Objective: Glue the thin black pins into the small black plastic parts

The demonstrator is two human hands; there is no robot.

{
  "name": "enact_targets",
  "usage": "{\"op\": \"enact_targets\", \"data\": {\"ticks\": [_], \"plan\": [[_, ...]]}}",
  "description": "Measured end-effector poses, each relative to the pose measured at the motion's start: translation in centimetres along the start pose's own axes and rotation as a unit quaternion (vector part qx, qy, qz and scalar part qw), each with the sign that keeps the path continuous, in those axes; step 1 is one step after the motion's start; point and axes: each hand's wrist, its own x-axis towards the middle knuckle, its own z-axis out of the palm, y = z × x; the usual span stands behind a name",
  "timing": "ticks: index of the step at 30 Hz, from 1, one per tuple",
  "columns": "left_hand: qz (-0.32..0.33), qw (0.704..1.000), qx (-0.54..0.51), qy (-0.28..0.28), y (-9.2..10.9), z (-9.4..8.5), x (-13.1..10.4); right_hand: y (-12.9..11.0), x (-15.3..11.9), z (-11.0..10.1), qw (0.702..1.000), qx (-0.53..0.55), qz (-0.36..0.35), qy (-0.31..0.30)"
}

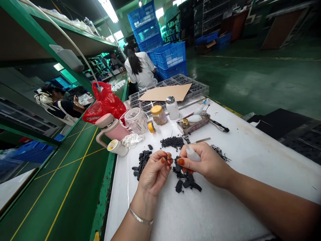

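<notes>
My left hand is closed in a pinch on a small black part, mostly covered by the fingertips. Beside it, my right hand is wrapped around a white squeeze bottle with a thin nozzle tilted up and left. The right fingertips are also close to a black piece; whether they grip it I cannot tell. Below the hands lie several curved black pieces, with another heap of black pieces to the left. Behind the hands are tiny black ring-like parts and thin black pins.
On the white table stand a pink flask, clear plastic jug, yellow-lidded jar, white pump bottle and tool tray. Behind are cardboard on a compartment tray and blue crates. A green conveyor runs left; other people sit beyond.
</notes>
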Motion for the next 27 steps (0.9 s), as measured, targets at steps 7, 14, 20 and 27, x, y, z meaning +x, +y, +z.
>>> {"op": "enact_targets", "data": {"ticks": [7,14,20,27], "plan": [[0.001,1.000,0.007,-0.018,-0.27,0.16,0.04,0.25,-0.08,0.10,0.998,-0.060,-0.024,0.008],[-0.005,0.999,0.039,-0.019,-0.45,0.01,0.05,0.43,-0.20,0.16,0.985,-0.158,-0.069,0.022],[-0.006,0.998,0.044,-0.033,-0.70,-0.13,0.12,0.38,-0.37,0.13,0.972,-0.213,-0.093,0.020],[-0.010,0.998,0.050,-0.031,-0.72,0.18,0.09,0.51,-0.20,0.12,0.963,-0.241,-0.114,0.024]]}}
